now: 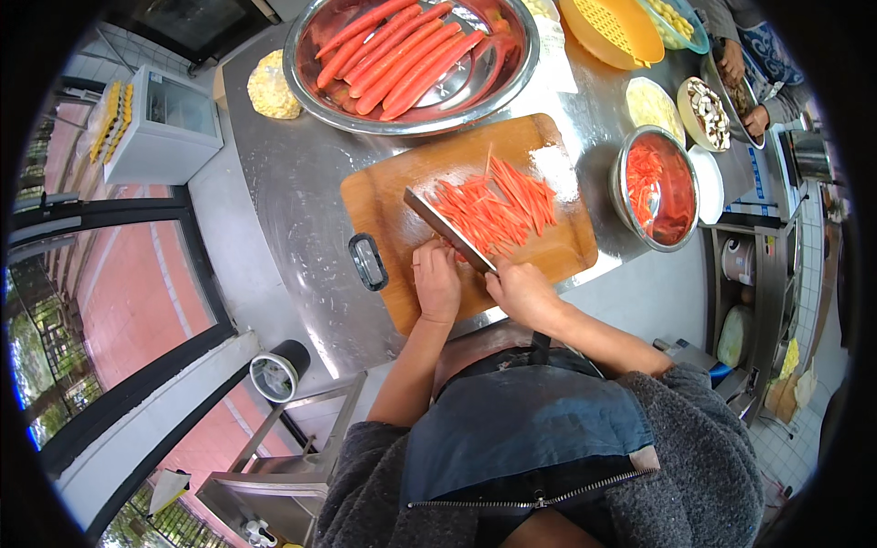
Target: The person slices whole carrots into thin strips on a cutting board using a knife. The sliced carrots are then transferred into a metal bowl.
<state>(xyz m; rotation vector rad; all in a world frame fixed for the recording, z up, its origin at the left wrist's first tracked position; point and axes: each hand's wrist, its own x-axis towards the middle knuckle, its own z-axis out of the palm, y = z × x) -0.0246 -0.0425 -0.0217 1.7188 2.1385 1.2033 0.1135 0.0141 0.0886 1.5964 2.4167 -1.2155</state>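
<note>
A broad-bladed kitchen cleaver (449, 229) is gripped at its handle by my right hand (524, 291). Its blade stands on edge over a wooden cutting board (384, 185). My left hand (436, 277) rests on the board just left of the blade, fingers bent over some carrot that is mostly hidden. To the right of the blade lies a loose pile of shredded carrot (497, 205). Beyond the board, whole peeled carrots (404, 58) lie in a large steel basin (308, 109). A smaller steel bowl (620, 195) at the right holds more carrot shreds (644, 171).
A bag of yellow pieces (273, 85) sits by the basin. At the far right stand a yellow colander (613, 31), a bowl of pale shreds (654, 109), and a bowl of diced pieces (708, 113). Another person's hands (743, 89) work over a metal tray there.
</note>
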